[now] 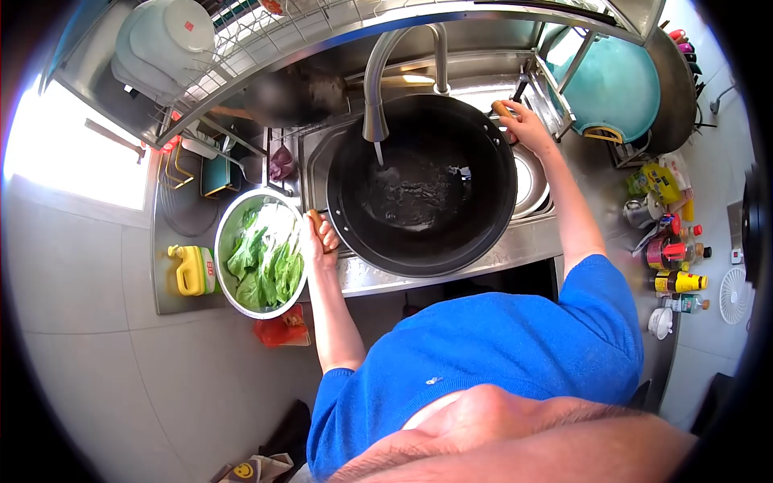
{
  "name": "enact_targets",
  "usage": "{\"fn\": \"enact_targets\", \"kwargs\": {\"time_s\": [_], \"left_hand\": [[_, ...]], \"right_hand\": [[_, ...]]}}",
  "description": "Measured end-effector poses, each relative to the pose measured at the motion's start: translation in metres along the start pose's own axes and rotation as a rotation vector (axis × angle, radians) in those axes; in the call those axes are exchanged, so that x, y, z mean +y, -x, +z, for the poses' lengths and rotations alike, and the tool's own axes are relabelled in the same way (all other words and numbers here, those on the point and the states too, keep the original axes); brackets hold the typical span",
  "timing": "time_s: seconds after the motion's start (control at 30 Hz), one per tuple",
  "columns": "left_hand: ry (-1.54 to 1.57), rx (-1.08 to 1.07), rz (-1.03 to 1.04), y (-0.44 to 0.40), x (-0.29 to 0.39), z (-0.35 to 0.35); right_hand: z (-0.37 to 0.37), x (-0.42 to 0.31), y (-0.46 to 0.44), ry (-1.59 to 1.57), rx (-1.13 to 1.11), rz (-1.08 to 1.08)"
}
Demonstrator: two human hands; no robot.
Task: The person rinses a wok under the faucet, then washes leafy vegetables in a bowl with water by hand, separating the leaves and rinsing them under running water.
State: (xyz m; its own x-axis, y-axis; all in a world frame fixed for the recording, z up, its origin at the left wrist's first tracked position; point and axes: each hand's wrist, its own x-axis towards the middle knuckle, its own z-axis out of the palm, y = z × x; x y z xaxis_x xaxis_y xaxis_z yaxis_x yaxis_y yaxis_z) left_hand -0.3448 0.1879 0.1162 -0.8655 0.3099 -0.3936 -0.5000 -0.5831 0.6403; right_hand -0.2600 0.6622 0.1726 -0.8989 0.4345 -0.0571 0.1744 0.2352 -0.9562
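Left hand [325, 238]: we close it in a curled grip at the wok's [479, 221] left side.
Right hand [527, 127]: we grip at the wok's far right side.
Left forearm [336, 318]: bare, near left of the wok.
Right forearm [576, 209]: bare, we stretch it along the wok's right.

Black wok [427, 249] held over sink [316, 167], wooden handles [502, 109] gripped by left hand [324, 239] and right hand [525, 129], clear water [411, 197] discharged from arched faucet [374, 109] into wok, leafy greens [262, 262] contained in metal bowl [223, 258] beside left hand.
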Motion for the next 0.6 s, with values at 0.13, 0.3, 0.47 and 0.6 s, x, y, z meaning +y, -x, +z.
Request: {"fn": "enact_targets", "kwargs": {"time_s": [0.13,0.3,0.47,0.6], "left_hand": [[0.014,-0.019,-0.055,0.013,-0.009,-0.012],[0.026,-0.036,0.009,0.036,-0.005,-0.016],[0.091,-0.065,0.026,0.020,-0.005,-0.026],[0.165,-0.072,-0.026,0.009,-0.022,-0.012]], "right_hand": [[-0.003,0.013,0.010,-0.008,-0.039,0.075],[0.008,0.004,0.028,-0.057,-0.026,0.095],[0.009,-0.022,0.022,-0.018,-0.046,-0.001],[-0.003,-0.038,0.007,0.088,-0.036,-0.071]]}}
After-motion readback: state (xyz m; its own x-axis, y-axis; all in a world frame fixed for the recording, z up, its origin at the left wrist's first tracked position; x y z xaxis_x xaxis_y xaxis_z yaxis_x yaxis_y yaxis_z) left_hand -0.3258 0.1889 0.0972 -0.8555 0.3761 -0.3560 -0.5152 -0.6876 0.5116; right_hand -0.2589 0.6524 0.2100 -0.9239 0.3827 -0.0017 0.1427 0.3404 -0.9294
